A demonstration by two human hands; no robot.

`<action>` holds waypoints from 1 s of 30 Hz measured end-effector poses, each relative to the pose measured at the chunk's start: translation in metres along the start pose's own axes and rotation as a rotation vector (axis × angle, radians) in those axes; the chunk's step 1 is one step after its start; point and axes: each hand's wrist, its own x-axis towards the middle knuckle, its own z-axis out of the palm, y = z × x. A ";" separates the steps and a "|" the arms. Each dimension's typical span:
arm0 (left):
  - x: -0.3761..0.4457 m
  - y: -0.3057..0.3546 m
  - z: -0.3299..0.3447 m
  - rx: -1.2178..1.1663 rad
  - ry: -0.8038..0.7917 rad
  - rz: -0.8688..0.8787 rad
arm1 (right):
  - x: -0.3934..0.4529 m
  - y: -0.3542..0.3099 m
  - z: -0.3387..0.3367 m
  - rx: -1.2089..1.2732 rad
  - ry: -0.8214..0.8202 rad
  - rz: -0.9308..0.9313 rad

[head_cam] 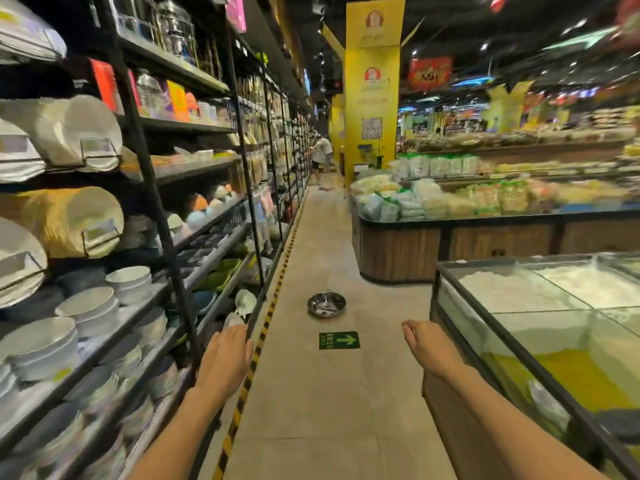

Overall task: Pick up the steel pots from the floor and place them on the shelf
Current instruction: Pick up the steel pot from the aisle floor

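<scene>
One shiny steel pot [326,304] sits on the beige aisle floor a short way ahead, upright, with something small inside it. My left hand [227,358] is stretched forward near the black shelf rack [175,268] on the left, fingers loosely apart, holding nothing. My right hand [424,344] reaches forward on the right side of the aisle, also with nothing in it. Both hands are well short of the pot. More steel pots [173,27] stand on the rack's top shelf.
The rack carries stacks of bowls [86,306] and plates. A yellow-black striped line [258,344] runs along its base. A green arrow sticker [339,340] marks the floor. Glass-topped bins [540,306] stand right, a food display [450,202] beyond. A person [321,154] stands far down the aisle.
</scene>
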 end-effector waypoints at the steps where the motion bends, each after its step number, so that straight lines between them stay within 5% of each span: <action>1: 0.026 -0.005 0.008 -0.014 0.006 0.010 | 0.025 0.002 0.008 -0.012 0.004 0.011; 10: 0.294 -0.042 0.121 0.083 0.002 0.087 | 0.279 0.029 0.091 -0.017 0.036 0.066; 20: 0.562 -0.053 0.229 0.000 0.041 -0.029 | 0.572 0.065 0.166 -0.099 -0.037 0.059; 30: 0.823 -0.119 0.362 0.021 -0.119 -0.027 | 0.838 0.107 0.289 -0.111 -0.127 0.142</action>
